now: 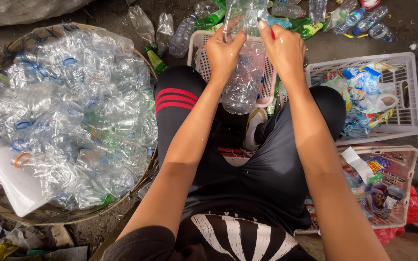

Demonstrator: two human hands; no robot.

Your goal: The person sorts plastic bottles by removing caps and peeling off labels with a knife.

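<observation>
**Bottle stripping — well along, plenty left**

Left hand & right hand both grip one crumpled clear bottle held over the knees, fingers closed at its upper part. Round basket at left is heaped w/ clear bottles; loose bottles on the ground ahead — seemingly still unsorted.

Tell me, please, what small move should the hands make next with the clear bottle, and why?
Probably peel further: the left hand and right hand both grip the clear bottle near its top, and the white crate beside the right knee already holds stripped labels.
</observation>
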